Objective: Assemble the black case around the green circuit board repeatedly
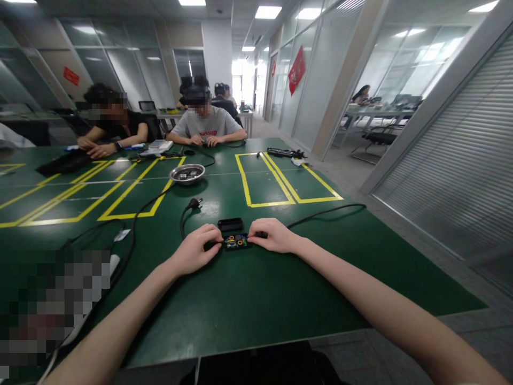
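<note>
An opened black adapter [235, 241] with a circuit board and coloured parts showing lies on the green table [248, 299]. My left hand [197, 249] grips its left end with curled fingers. My right hand [271, 235] pinches its right end, where a black cable [324, 212] leaves toward the right. The adapter's black cover [230, 224] rests just behind it. A black power plug [195, 203] with its cord lies further back on the left.
A metal bowl [187, 173] holding small parts stands mid-table among yellow tape rectangles [280, 184]. Two people sit at the far side, hands on the table. A black tool [285, 153] lies far right. Black cables [132, 230] run along the left. The table edge drops off at right.
</note>
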A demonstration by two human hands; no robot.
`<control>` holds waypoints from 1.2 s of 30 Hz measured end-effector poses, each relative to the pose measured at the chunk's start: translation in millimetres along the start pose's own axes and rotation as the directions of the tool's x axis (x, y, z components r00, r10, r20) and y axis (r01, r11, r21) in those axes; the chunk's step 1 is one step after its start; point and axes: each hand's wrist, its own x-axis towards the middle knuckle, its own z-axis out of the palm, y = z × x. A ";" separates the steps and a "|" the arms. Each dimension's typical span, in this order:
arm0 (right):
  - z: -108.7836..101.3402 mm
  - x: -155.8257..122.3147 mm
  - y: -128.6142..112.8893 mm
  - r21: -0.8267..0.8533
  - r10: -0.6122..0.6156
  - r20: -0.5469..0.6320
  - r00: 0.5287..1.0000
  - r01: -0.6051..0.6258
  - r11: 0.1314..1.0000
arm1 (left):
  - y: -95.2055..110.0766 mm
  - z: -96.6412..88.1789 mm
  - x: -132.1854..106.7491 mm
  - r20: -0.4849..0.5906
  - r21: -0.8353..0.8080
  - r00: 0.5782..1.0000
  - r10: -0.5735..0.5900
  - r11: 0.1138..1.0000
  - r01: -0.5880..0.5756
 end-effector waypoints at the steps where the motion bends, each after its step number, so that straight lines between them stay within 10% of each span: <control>1: -1.0 0.4 0.2 0.003 -0.019 0.011 1.000 0.018 1.000 | 0.5 0.3 0.6 0.003 0.005 1.000 0.002 1.000 -0.002; 14: 10.9 4.1 -3.6 -0.059 0.000 -0.142 0.990 -0.009 0.998 | -12.6 6.9 1.5 -0.032 0.267 0.993 -0.111 0.957 0.116; 20: 17.1 7.6 2.4 -0.014 0.185 -0.144 0.972 -0.189 0.982 | -13.6 5.7 3.8 -0.013 0.157 0.996 -0.089 0.984 0.090; 36: 18.6 6.5 -6.3 0.318 0.218 -0.232 0.948 -0.137 0.938 | -6.9 11.3 2.6 -0.097 -0.024 0.994 -0.042 0.999 0.040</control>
